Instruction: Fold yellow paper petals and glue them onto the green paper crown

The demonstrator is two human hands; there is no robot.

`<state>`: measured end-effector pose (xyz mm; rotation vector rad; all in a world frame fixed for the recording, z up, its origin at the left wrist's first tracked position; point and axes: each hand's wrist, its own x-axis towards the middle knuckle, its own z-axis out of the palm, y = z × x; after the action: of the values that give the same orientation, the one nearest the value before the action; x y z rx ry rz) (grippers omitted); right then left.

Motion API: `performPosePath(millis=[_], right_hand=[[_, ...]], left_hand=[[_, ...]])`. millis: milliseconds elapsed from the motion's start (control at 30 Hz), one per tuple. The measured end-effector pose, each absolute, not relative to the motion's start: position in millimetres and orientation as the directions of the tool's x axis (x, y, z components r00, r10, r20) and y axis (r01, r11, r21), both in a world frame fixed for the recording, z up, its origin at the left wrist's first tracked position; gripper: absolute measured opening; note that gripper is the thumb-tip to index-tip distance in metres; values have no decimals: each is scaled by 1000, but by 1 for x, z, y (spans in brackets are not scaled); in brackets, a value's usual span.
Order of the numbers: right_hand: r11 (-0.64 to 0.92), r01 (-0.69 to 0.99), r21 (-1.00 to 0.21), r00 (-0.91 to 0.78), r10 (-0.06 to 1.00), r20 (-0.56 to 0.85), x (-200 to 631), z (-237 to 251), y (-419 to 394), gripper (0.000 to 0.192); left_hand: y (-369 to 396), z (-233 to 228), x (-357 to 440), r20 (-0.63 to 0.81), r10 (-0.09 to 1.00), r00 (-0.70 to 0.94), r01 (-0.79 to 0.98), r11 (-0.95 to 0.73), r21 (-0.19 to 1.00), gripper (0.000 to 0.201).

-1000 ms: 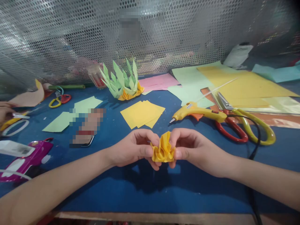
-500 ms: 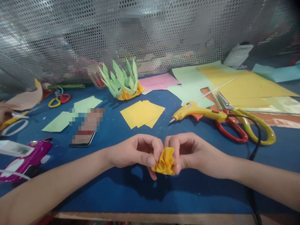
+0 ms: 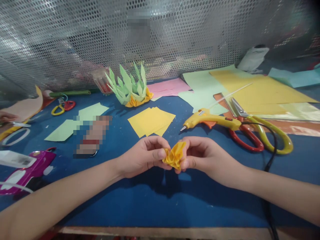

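Above the near edge of the blue surface (image 3: 160, 206), left hand (image 3: 140, 159) and right hand (image 3: 205, 158) pinch a folded yellow paper piece (image 3: 174, 155) between closed fingers; light, even pressure should keep its pleats crisp.

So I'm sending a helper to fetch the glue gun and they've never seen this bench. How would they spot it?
On the blue table, look right of the stack of small yellow squares, just beyond the person's right hand. The glue gun lies there on its side, its metal tip pointing left. Unlike the scissors beside it, it has a black cord trailing off.
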<state>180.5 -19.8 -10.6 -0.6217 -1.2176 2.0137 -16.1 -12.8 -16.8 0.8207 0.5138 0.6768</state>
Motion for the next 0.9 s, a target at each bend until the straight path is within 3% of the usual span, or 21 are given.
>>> performPosePath(millis=[367, 533, 633, 733, 833, 900], right_hand=[[-324, -336, -884, -696, 718, 2, 183, -11, -23, 22], [-240, -295, -925, -683, 730, 29, 184, -12, -28, 20], [-62, -241, -968, -561, 823, 87, 186, -11, -25, 17], [273, -40, -961, -407, 874, 265, 191, -9, -20, 11], [579, 165, -798, -403, 778, 481, 196, -8, -17, 8], [681, 227, -696, -446, 708, 547, 197, -8, -17, 12]], left_hand=[[-14, -10, -17, -54, 649, 759, -318, 442, 838, 28], [-15, -9, -17, -44, 646, 762, -275, 386, 881, 35], [-13, -11, -17, -56, 710, 702, -305, 370, 877, 40], [-10, -13, -16, -48, 764, 644, -336, 338, 879, 34], [-9, -14, -17, -24, 755, 655, -323, 308, 895, 40], [-11, -13, -18, -11, 736, 677, -281, 272, 921, 50]])
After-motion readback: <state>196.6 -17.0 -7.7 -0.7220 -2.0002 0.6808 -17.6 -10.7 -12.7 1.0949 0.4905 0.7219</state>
